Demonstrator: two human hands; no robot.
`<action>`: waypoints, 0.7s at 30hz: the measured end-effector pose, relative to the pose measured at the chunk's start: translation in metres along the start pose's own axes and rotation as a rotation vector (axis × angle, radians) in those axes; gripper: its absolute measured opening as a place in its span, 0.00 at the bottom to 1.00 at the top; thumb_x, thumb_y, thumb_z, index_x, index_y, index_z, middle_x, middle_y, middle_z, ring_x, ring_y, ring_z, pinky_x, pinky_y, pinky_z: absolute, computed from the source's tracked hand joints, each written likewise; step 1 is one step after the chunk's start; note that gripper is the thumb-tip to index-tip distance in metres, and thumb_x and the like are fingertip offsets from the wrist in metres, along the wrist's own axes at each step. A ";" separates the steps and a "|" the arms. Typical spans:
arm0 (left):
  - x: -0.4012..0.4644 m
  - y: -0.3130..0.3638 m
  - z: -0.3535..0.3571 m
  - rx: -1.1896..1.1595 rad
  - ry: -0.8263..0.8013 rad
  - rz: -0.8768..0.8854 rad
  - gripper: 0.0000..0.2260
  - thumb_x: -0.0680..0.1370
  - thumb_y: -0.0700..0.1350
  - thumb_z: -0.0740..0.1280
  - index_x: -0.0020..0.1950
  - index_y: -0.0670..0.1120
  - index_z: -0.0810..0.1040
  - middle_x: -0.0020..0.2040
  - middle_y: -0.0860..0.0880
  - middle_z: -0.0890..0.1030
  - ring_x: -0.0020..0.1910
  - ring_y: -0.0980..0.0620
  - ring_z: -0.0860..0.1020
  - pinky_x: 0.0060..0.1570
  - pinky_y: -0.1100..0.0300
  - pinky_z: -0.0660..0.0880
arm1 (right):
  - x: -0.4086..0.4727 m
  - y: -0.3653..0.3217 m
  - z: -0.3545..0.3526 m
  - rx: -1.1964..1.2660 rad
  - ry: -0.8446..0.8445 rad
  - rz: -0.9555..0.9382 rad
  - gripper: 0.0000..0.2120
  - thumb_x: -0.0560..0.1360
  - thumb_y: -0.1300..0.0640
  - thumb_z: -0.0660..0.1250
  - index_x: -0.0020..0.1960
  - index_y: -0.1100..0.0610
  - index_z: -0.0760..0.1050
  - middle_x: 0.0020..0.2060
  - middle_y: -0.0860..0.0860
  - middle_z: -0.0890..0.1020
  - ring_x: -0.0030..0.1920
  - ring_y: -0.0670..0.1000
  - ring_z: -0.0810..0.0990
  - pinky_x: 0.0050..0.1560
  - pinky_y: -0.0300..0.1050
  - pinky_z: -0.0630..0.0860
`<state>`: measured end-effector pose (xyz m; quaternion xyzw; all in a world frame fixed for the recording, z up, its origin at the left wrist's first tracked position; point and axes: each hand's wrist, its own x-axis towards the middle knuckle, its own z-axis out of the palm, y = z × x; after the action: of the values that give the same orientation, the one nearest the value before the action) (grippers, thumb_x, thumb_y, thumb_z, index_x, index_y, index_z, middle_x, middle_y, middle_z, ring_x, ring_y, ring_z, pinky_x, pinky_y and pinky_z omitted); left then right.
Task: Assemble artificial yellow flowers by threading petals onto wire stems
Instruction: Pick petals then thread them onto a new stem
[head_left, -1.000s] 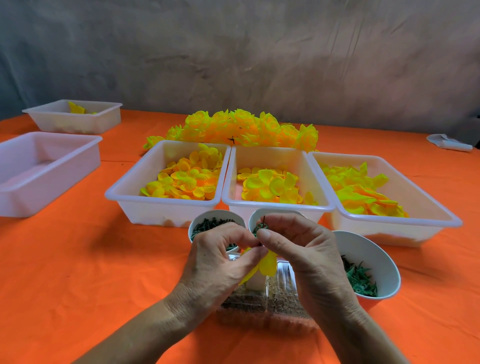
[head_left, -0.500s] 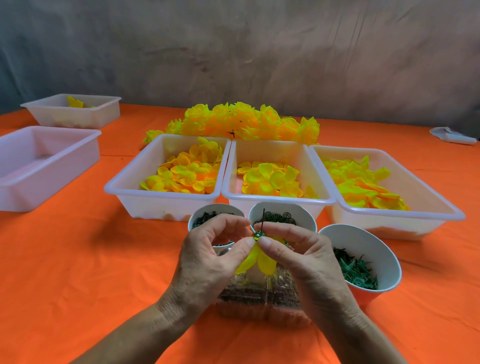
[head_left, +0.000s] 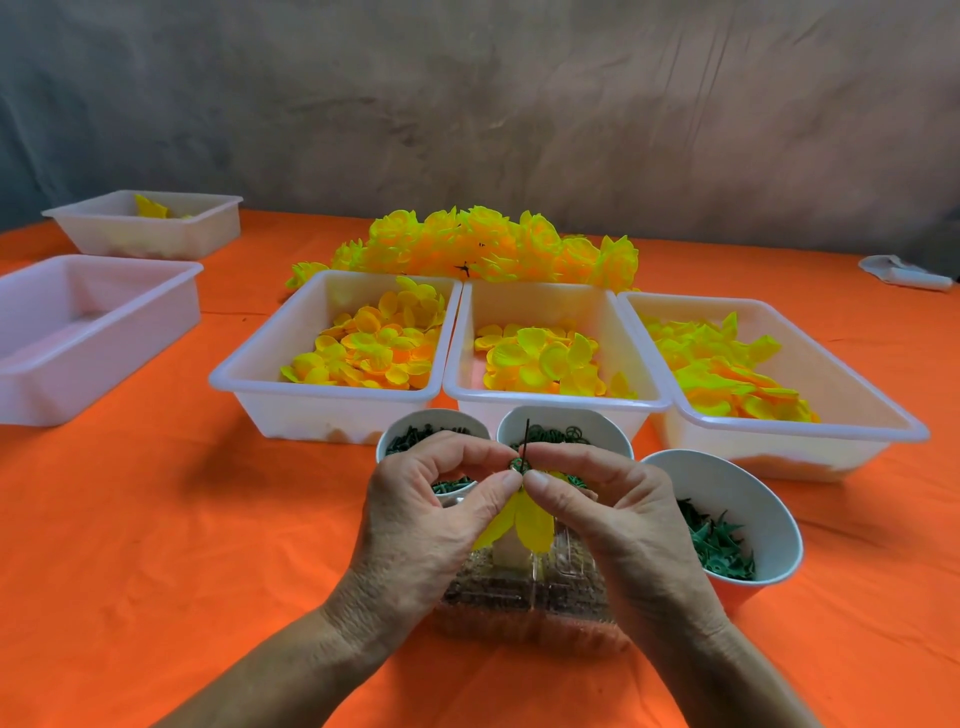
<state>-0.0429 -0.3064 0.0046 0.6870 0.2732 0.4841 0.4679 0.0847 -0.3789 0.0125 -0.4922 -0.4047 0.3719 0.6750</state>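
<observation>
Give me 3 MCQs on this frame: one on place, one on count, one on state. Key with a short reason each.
1. Where is the pile of finished flowers?
A. behind the petal trays
B. in the right-hand cup
C. on the empty tray

2. How many round cups stand in front of the trays?
A. two
B. three
C. five

3. What are the hands doing?
A. lying flat on the table
B. both pinching the flower on the wire stem
C. lifting a tray

Key: 1 A, the pile lies past the middle tray. 2 B, three cups hold green parts. 3 B, left hand and right hand meet at the stem, yellow petals hanging below.
</observation>
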 end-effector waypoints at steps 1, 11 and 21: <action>0.000 0.000 0.000 0.006 0.004 0.000 0.04 0.67 0.45 0.73 0.41 0.50 0.84 0.39 0.51 0.84 0.39 0.58 0.82 0.35 0.69 0.75 | 0.000 0.000 0.001 0.005 0.004 -0.001 0.11 0.61 0.58 0.76 0.44 0.57 0.85 0.39 0.55 0.86 0.37 0.46 0.82 0.36 0.34 0.75; 0.000 0.001 0.001 0.031 0.057 0.008 0.08 0.67 0.39 0.75 0.41 0.50 0.84 0.40 0.51 0.84 0.40 0.55 0.82 0.38 0.64 0.78 | 0.001 0.004 -0.001 0.020 0.006 -0.010 0.13 0.61 0.58 0.74 0.45 0.57 0.85 0.43 0.55 0.86 0.43 0.49 0.83 0.46 0.40 0.79; 0.000 0.005 0.003 -0.012 0.092 -0.021 0.08 0.63 0.47 0.75 0.41 0.50 0.83 0.39 0.52 0.85 0.40 0.57 0.82 0.43 0.64 0.78 | 0.001 0.001 0.001 0.021 0.011 -0.025 0.12 0.61 0.55 0.73 0.44 0.53 0.85 0.41 0.53 0.86 0.42 0.47 0.83 0.43 0.36 0.78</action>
<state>-0.0405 -0.3092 0.0091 0.6582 0.2988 0.5119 0.4642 0.0836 -0.3772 0.0115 -0.4820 -0.4031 0.3651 0.6870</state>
